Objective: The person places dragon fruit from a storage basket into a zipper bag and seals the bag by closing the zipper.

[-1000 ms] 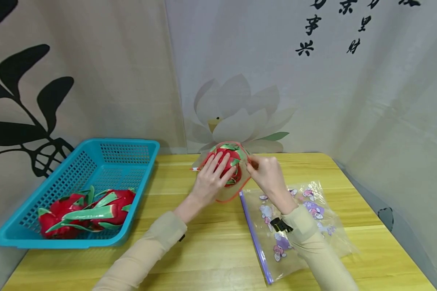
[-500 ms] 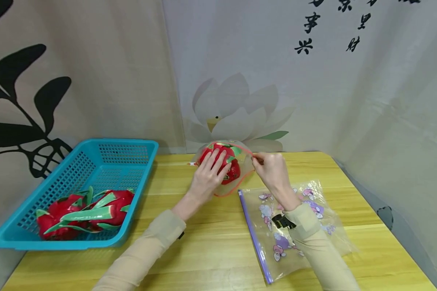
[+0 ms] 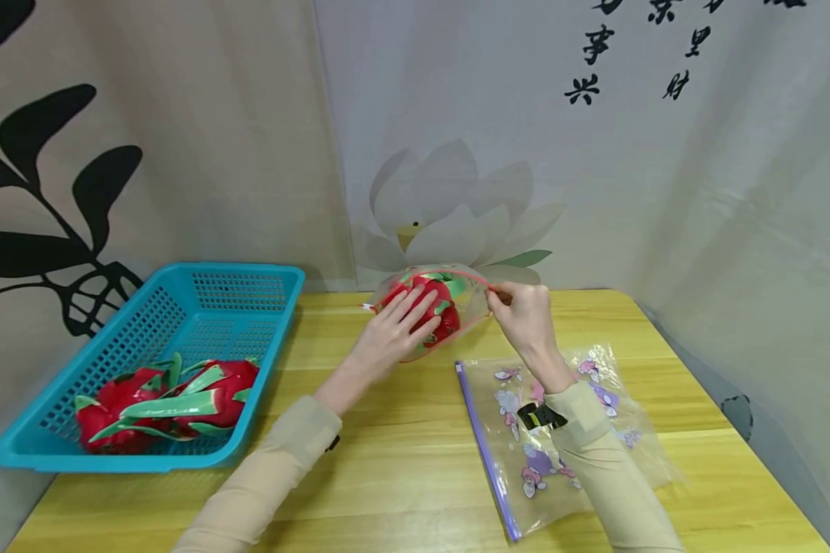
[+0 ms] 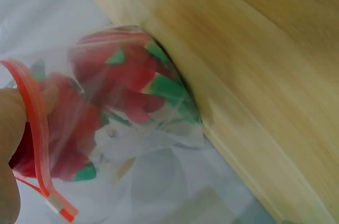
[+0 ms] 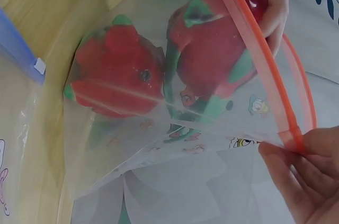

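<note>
A clear zip bag (image 5: 100, 166) with an orange-red closure strip holds two red dragon fruits with green tips. One dragon fruit (image 5: 122, 70) lies deep in the bag, and the other dragon fruit (image 5: 212, 49) is close to the open mouth. My left hand (image 3: 403, 321) reaches in at the mouth, its fingers spread and fairly straight against the nearer fruit. On the other side, my right hand (image 3: 526, 316) pinches the corner of the strip between thumb and fingers and stretches the mouth wide. A white slider (image 4: 54, 203) sits at the strip's opposite end.
At the left stands a blue basket (image 3: 283, 338) with more dragon fruits (image 3: 169, 407) inside. A second clear zip bag (image 3: 487, 453) with purple edging and cartoon prints lies flat on the wooden table (image 3: 387, 468), under my right forearm. A printed curtain (image 3: 456, 100) hangs behind the table.
My right hand has drawn the bag's corner to the right and slightly up, widening the mouth. My left hand stays on the fruit, which sits about where it was.
</note>
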`<state>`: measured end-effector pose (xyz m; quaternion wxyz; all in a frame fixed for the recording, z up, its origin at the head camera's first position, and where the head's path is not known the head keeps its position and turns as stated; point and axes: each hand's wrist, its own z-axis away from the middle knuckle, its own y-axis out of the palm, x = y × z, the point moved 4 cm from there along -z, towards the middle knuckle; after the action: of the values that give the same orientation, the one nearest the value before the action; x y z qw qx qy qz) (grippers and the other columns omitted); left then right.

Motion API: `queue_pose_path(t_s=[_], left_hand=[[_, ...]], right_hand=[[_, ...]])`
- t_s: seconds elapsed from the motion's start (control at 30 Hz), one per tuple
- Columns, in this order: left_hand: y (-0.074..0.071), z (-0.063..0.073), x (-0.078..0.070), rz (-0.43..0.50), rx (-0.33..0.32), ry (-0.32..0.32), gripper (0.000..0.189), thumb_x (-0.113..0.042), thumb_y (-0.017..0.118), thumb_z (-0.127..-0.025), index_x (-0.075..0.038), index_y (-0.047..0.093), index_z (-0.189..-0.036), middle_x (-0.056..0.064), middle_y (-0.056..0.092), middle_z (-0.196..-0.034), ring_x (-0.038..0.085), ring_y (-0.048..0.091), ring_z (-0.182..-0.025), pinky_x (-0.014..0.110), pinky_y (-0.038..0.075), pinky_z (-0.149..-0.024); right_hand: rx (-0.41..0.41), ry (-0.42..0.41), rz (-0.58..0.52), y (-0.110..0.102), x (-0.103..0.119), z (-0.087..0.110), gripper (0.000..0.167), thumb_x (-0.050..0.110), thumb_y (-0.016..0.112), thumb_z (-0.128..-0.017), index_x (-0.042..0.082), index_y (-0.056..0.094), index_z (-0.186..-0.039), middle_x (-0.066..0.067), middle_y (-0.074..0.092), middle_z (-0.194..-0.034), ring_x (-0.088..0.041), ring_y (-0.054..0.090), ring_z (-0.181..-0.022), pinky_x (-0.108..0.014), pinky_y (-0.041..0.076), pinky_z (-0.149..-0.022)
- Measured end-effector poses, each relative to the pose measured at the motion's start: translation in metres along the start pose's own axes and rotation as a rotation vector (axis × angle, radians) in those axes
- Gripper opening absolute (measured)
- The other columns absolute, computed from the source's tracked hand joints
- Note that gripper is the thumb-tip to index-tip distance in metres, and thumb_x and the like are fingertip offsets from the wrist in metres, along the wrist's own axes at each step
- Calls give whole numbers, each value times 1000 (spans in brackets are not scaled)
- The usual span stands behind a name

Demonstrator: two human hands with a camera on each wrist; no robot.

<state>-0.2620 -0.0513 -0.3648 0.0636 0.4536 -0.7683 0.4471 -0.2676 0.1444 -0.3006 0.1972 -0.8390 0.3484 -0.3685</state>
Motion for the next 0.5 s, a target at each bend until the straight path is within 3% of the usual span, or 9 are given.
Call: queue_pose_path(t_s=[0.3, 0.5], left_hand=[[-2, 4, 3, 101, -7, 115, 42, -2, 74, -77, -16, 63, -116, 13, 50, -142, 28, 45, -134, 35, 39, -111], [-2, 6, 4, 146, 29, 150, 43, -2, 72, -79, -13, 61, -119, 14, 47, -144, 28, 44, -136, 36, 38, -111]], right_hand=[[-11, 26, -28, -2, -2, -1, 13, -1, 63, -84, -9, 73, -84, -19, 71, -69, -24, 68, -55, -4, 39, -49], [-21, 23, -41, -2, -3, -1, 13, -2, 63, -84, -9, 73, -84, -20, 71, -70, -26, 69, -56, 0, 36, -50]])
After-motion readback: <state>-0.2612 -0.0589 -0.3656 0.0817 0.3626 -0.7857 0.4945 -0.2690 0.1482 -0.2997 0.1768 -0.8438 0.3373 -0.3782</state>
